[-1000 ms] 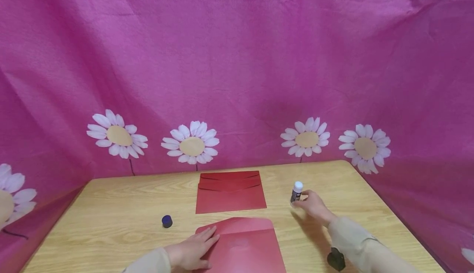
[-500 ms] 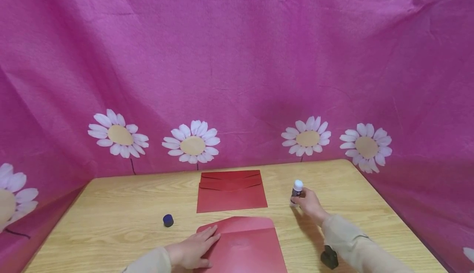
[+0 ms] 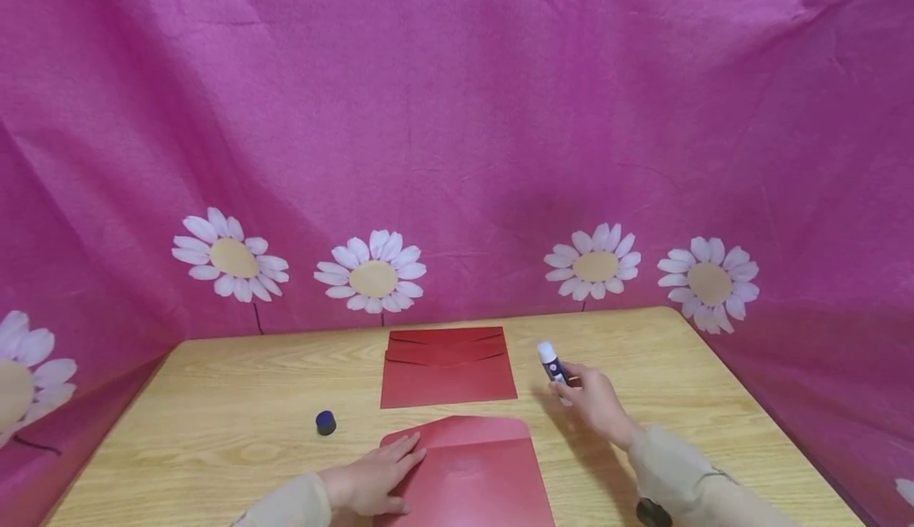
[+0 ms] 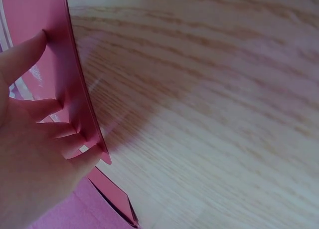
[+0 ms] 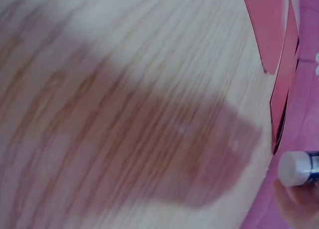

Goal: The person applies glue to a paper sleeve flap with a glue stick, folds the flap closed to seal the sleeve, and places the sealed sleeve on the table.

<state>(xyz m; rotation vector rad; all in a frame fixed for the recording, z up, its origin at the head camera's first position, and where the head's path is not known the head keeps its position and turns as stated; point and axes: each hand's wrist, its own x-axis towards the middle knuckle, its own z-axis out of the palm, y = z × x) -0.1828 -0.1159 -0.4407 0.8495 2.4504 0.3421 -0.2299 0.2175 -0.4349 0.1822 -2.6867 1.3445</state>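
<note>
1. I am pinching a glue stick (image 3: 553,367) in my right fingers (image 3: 574,371), right of centre in the lower frame; it is tilting, its white end (image 3: 546,348) towards the upper left.
2. My left fingers (image 3: 407,461) are lying spread and nearly straight on the left side of a red envelope (image 3: 474,483) at bottom centre, its flap (image 3: 474,431) unfolded and pointing up the frame.
3. I am judging the glue stick light, stiff and smooth, best held round the barrel, clear of the white end; the envelope is looking thin and easily creased, best steadied flat-handed near its edge.
4. Two more red envelopes (image 3: 450,385) are lying overlapped above it; I am not seeing inside any of the three.
5. A dark blue cap (image 3: 325,422) is resting lower left on the bench (image 3: 214,400).
</note>
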